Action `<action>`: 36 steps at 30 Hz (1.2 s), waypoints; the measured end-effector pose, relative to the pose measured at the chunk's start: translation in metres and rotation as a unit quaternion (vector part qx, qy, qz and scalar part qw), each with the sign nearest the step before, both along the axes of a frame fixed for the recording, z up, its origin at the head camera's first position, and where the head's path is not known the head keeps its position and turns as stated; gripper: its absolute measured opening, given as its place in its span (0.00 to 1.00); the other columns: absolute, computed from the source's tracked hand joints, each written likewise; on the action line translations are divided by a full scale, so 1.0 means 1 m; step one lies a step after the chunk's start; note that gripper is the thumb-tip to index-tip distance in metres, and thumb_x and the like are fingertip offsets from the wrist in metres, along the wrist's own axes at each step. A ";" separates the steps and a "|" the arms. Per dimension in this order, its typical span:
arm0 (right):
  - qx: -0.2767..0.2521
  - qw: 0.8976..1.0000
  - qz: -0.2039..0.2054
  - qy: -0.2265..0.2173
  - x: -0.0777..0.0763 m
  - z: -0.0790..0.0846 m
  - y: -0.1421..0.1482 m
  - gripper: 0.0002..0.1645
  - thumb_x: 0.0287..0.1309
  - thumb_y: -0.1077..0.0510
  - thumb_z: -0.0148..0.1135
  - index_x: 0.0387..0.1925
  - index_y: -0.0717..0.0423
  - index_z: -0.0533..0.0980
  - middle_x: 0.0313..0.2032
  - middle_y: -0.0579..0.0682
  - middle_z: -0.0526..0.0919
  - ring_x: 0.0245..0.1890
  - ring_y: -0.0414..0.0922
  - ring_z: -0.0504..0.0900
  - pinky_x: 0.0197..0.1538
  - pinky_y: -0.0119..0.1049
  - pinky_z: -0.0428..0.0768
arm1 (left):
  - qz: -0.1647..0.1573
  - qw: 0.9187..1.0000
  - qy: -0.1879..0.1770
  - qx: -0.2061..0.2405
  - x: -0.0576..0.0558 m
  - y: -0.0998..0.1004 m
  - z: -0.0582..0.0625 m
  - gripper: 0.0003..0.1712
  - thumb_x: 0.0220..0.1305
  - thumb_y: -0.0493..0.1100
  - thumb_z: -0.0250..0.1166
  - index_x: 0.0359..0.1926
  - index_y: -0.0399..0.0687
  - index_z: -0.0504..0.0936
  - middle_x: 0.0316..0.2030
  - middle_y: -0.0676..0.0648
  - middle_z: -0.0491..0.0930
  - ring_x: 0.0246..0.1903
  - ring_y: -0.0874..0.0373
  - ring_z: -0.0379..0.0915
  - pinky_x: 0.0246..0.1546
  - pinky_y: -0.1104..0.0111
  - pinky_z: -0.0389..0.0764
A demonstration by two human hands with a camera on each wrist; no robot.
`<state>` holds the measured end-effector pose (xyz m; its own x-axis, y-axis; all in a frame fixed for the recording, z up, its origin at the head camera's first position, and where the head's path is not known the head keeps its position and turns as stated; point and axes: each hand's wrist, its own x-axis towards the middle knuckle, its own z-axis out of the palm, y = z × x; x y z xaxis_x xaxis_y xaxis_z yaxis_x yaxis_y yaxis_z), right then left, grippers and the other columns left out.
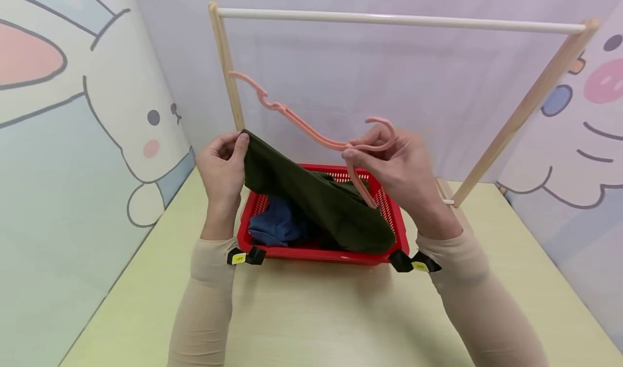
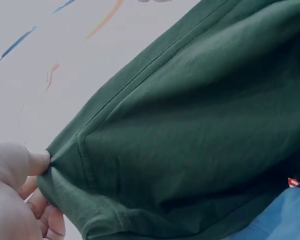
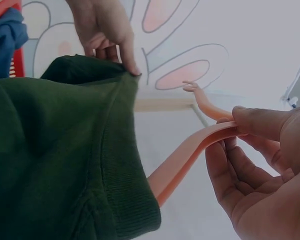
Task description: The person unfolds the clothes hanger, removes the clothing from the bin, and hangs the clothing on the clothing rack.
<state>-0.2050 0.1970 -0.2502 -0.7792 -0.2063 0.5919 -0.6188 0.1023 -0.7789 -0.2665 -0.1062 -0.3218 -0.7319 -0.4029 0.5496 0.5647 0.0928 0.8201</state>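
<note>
A dark green T-shirt is stretched at a slant above a red basket, its upper left corner pinched between thumb and fingers of my left hand. Thumb and fingertips of my right hand pinch a pink clothes hanger by the base of its hook. One hanger arm points up to the left, free of cloth. The lower arm goes in behind the ribbed edge of the shirt in the right wrist view, and its end is hidden. In the left wrist view, seams run beside the pinched corner.
Under the shirt stands the red basket, with blue cloth in it. Behind rises a wooden rack with a white crossbar. Cartoon-printed walls enclose the pale table on the sides.
</note>
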 end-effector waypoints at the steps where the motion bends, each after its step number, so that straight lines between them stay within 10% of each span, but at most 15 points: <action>1: 0.007 1.000 0.003 -0.001 -0.002 -0.003 -0.002 0.04 0.67 0.69 0.77 0.41 0.66 0.88 0.31 0.59 0.93 0.40 0.49 0.93 0.82 0.44 0.62 | 0.007 1.000 0.003 0.004 0.000 0.000 0.000 0.12 0.75 0.41 0.76 0.50 0.34 0.93 0.32 0.60 0.87 0.33 0.60 0.78 0.35 0.71 0.78; 12: 0.037 0.999 0.029 -0.013 -0.018 -0.028 -0.018 0.02 0.71 0.66 0.75 0.39 0.63 0.89 0.31 0.57 0.93 0.47 0.48 0.94 0.84 0.42 0.62 | 0.064 0.994 0.051 0.066 0.001 0.003 0.001 0.12 0.75 0.40 0.75 0.47 0.32 0.93 0.31 0.57 0.86 0.32 0.60 0.76 0.36 0.70 0.76; 21: -0.023 0.999 0.018 0.015 -0.016 -0.021 -0.026 0.02 0.69 0.69 0.75 0.42 0.64 0.88 0.36 0.59 0.94 0.35 0.49 0.94 0.80 0.46 0.69 | 0.011 0.999 0.037 0.037 0.006 0.012 0.004 0.12 0.76 0.42 0.75 0.46 0.34 0.93 0.32 0.55 0.86 0.31 0.59 0.76 0.34 0.70 0.77; 36: 0.047 0.999 0.008 -0.014 -0.031 -0.044 -0.033 0.03 0.70 0.64 0.77 0.41 0.61 0.89 0.36 0.55 0.94 0.43 0.47 0.94 0.83 0.41 0.65 | 0.025 0.997 0.030 0.063 0.002 0.010 0.004 0.12 0.77 0.42 0.74 0.47 0.35 0.92 0.30 0.56 0.85 0.31 0.59 0.74 0.35 0.70 0.75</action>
